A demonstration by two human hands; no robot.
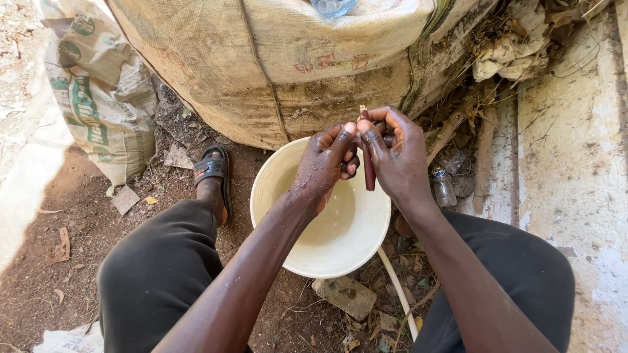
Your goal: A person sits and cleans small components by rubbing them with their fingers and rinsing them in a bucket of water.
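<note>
Both of my hands are raised over a white plastic bucket (275,180) that holds a little cloudy water. My right hand (400,157) is closed around a thin dark reddish stick-like piece (369,171) that hangs down between the two hands. My left hand (324,163) is wet, and its thumb and fingers press against the top of the same piece. A pale tip of the piece pokes out above my fingers.
A big woven sack (275,59) stands right behind the bucket, a smaller printed sack (98,91) at the left. My sandalled foot (214,173) rests on the dirt beside the bucket. A small plastic bottle (443,186), a stone (345,295) and a concrete wall (569,157) lie nearby.
</note>
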